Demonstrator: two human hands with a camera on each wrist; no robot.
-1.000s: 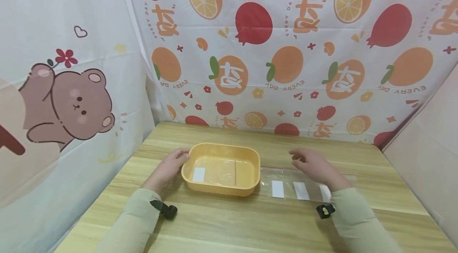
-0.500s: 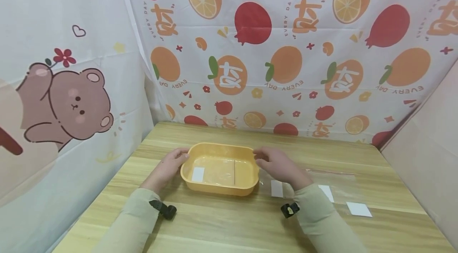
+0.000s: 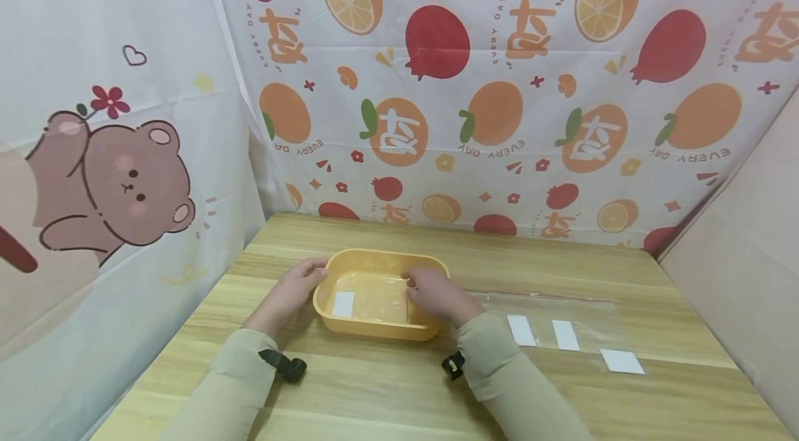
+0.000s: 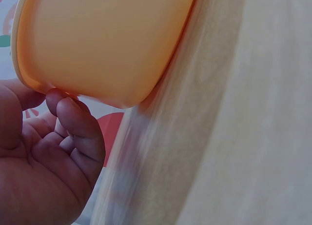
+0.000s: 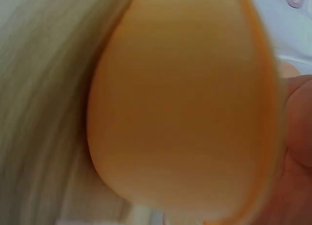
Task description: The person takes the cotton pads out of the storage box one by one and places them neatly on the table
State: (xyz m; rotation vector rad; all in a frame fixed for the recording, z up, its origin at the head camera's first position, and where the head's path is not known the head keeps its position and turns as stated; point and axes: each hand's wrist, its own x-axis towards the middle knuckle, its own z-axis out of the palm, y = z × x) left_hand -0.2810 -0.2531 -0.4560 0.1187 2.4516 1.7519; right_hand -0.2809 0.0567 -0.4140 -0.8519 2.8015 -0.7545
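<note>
In the head view, a yellow plastic basin (image 3: pixel 381 331) stands on the wooden table. A clear zip bag (image 3: pixel 377 295) with a white label (image 3: pixel 342 304) lies flat inside it. My left hand (image 3: pixel 296 288) grips the basin's left end, thumb at the rim and fingers against the outside wall in the left wrist view. Over the basin's right end reaches my right hand (image 3: pixel 437 292), bent fingers close to the bag's edge. Whether they touch it cannot be made out. The right wrist view is blurred and shows mostly the basin's outer wall (image 5: pixel 175 112).
Right of the basin, several clear zip bags (image 3: pixel 593 320) overlap on the table, with white labels (image 3: pixel 565 335) showing through. My right forearm covers their left part. A fruit-print cloth (image 3: pixel 487 170) hangs behind the table, and a bear-print cloth (image 3: pixel 206 274) hangs at the left.
My right hand has moved left from above the loose bags, past the basin's right rim, into the basin. My left hand keeps its hold, and the bag inside lies as before.
</note>
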